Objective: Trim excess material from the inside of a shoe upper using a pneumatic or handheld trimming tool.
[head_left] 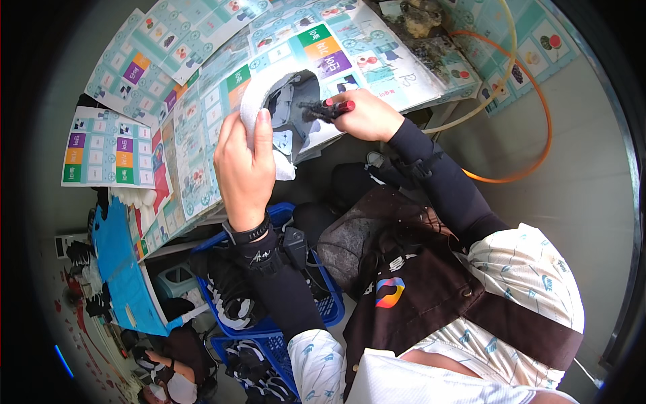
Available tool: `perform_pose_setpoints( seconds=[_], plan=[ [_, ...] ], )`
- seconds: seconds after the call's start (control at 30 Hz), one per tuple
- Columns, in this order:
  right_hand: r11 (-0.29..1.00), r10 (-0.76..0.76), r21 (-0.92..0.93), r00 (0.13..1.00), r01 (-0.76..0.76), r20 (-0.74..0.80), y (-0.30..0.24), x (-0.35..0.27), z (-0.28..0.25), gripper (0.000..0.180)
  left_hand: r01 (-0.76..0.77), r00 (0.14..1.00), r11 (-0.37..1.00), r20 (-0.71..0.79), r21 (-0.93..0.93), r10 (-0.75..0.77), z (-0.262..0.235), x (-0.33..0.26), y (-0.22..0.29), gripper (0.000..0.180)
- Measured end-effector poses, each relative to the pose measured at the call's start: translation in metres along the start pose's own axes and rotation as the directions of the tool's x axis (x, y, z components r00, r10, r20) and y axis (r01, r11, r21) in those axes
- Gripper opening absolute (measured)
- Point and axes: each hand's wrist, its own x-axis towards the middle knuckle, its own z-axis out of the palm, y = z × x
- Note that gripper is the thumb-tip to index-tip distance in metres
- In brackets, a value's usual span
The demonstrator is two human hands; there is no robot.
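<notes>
Partly within left grip [244, 165], white-edged piece [282, 111].

The counter [465, 93] is covered with pale teal printed sheets [176, 37], marked with green, orange and purple blocks, and its far right part is crusted with dark residue [434, 34]. On the right, an orange hose [549, 135] is looped before a grey wall [592, 209], and a yellowish tube [514, 37] is hung near it. Below, two blue baskets [332, 310] are loaded with black-and-white items [235, 306] (too jumbled to be told apart). At lower left, a blue sheet [124, 269] is spread, and another person [182, 377] can be seen.
</notes>
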Motion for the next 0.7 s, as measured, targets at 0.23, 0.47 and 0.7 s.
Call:
perform_pose_setpoints(
  seconds=[0.23,0.47,0.7],
  plan=[
    [1.000,-0.011,-0.006,0.997,0.011,0.078,-0.005,-0.008,-0.003,0.029,-0.006,1.000,1.000,-0.002,0.022,0.006,0.000,-0.001,-0.002,0.038],
    [0.999,-0.028,0.025,0.999,0.029,-0.045,-0.008,-0.015,-0.005,0.026,-0.019,1.000,1.000,0.002,-0.013,0.019,0.002,0.000,0.002,0.040],
    [1.000,0.013,-0.011,0.996,-0.014,-0.085,-0.001,-0.013,-0.006,0.039,0.002,1.000,1.000,0.022,0.006,-0.002,0.001,0.000,0.001,0.038]
  ],
)
